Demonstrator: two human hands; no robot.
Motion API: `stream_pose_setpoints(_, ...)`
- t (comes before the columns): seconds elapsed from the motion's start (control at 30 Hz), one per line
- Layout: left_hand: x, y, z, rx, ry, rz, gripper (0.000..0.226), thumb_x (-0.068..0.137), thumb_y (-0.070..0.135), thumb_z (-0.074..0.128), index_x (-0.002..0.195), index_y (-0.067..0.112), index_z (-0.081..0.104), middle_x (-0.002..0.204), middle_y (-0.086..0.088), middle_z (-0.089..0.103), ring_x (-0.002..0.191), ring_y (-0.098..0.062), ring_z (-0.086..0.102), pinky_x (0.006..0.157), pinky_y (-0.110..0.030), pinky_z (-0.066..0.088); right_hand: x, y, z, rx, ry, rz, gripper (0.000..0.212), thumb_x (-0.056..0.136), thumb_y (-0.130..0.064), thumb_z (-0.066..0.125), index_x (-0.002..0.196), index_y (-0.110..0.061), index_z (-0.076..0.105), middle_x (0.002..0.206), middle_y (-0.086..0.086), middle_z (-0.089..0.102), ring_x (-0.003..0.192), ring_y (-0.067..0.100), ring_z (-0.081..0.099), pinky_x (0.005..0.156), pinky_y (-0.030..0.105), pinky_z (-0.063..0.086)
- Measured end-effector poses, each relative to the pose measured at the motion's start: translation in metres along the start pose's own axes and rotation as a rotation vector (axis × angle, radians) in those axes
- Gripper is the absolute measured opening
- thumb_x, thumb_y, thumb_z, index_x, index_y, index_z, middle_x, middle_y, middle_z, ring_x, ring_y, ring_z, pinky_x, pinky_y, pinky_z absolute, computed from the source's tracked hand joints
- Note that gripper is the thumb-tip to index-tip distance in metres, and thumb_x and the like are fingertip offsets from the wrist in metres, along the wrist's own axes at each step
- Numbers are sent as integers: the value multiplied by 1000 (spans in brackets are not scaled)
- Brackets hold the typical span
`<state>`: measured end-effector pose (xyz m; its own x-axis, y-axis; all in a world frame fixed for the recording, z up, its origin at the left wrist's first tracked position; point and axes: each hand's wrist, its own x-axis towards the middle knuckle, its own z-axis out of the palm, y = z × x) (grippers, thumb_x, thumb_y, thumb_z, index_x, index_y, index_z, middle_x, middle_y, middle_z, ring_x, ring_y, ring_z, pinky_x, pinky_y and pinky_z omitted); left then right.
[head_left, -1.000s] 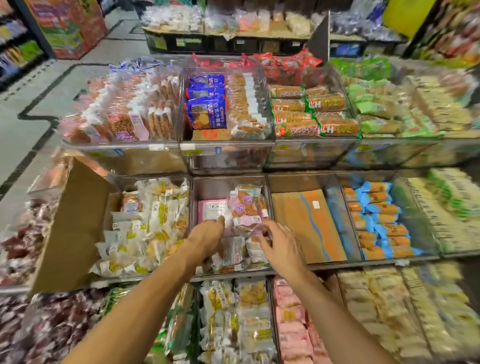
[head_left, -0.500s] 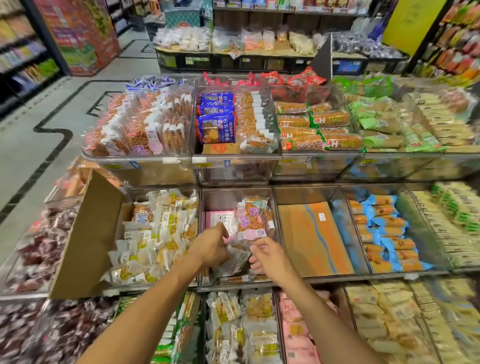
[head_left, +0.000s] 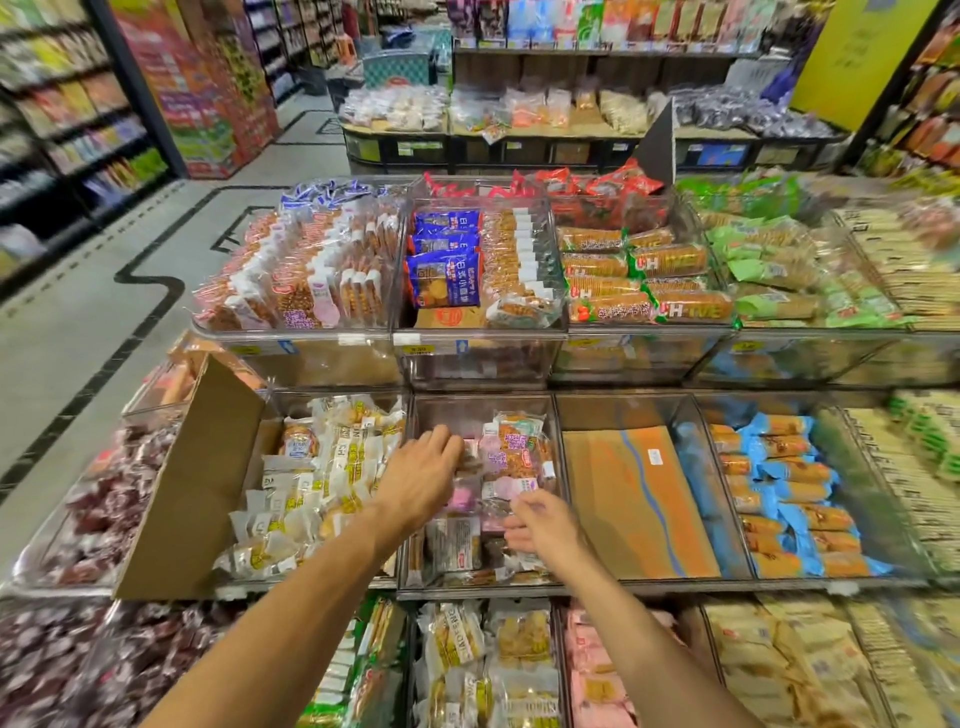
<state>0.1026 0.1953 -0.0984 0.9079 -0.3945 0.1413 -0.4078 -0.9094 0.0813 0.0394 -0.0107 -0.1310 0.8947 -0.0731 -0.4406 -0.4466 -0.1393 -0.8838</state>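
Observation:
Both my hands are inside the middle clear bin (head_left: 556, 586) on the middle tier. It holds small snack packets (head_left: 519, 457) with pink and purple labels, some stood up at the back. My left hand (head_left: 421, 480) reaches toward the back of the bin, its fingers curled down round a small packet (head_left: 470, 454) next to the standing ones. My right hand (head_left: 543, 525) is nearer the front, fingers relaxed and pointing left, touching the loose packets (head_left: 457, 543) lying there.
A cardboard box (head_left: 192, 488) of yellow-and-white packets fills the bin to the left. The bin to the right holds flat cardboard (head_left: 634, 499). Blue-and-orange packets (head_left: 779, 493) lie further right. A higher tier of clear bins (head_left: 478, 358) stands behind; the aisle floor (head_left: 104, 322) runs left.
My left hand has moved from the front of the bin toward the back, beside the standing packets. My right hand has stayed near the front. The camera has tilted up.

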Motion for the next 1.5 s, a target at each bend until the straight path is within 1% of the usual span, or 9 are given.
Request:
stream_pose_setpoints(0.13,4,-6,7,26,-152,-21,27,101,36,61,120,21,49,107,1,53,90,-16,50,92,-36,48,0,1,-10,11,-3,5,13,105,-17,60,114,-10,66,101,13,75,85,24,76,77,31,64)
stream_pose_setpoints(0.47,25,-11,-4,-127,-470,-112,45,84,33,85,124,18,70,113,-4,75,92,-23,72,79,-33,60,2,6,-12,37,11,13,10,103,-17,65,110,-12,68,101,14,76,84,22,78,77,31,64)
stream_pose_setpoints(0.73,6,-10,-19,-570,-284,-504,42,95,39,75,121,8,65,97,-7,76,74,-19,74,73,-41,64,4,3,-14,50,-14,18,24,106,-26,60,124,-11,66,110,9,76,91,18,78,77,27,64)
stream_pose_setpoints(0.8,-8,3,-16,-904,-290,-680,44,104,34,63,138,8,54,95,-12,76,69,-21,75,66,-41,65,4,3,-13,59,-28,19,25,106,-25,60,125,-11,66,111,10,76,93,19,78,78,26,64)
stream_pose_setpoints(0.93,-30,24,-1,-1418,-422,-867,57,111,35,49,160,17,28,102,-22,78,85,-37,75,76,-46,65,2,3,-10,90,-68,24,22,107,-22,58,125,-10,63,112,13,74,96,23,76,76,25,63)
stream_pose_setpoints(1.03,-30,25,12,-1572,-306,-941,49,112,36,47,154,12,41,111,-24,75,108,-44,72,93,-50,61,0,1,-10,103,-87,12,20,107,-22,57,122,-11,63,111,16,74,98,29,76,80,30,64)
stream_pose_setpoints(1.2,-18,32,-5,-1709,-100,-982,37,113,34,38,117,6,62,104,-15,71,91,-26,69,67,-31,58,1,2,-12,114,-79,18,18,107,-21,57,119,-8,65,109,21,75,92,34,76,89,42,62)
stream_pose_setpoints(1.33,-17,30,10,-1678,-81,-1042,34,111,24,48,122,-5,63,100,-16,68,88,-28,69,83,-38,59,3,2,-11,98,-64,21,19,107,-20,58,121,-9,64,109,13,75,93,23,77,74,25,63)
stream_pose_setpoints(1.5,-31,28,16,-1588,-115,-984,25,106,4,50,128,2,62,119,-14,70,96,-26,71,84,-35,59,6,4,-12,122,-41,15,16,106,-23,61,118,-14,64,113,11,74,94,25,78,80,30,64)
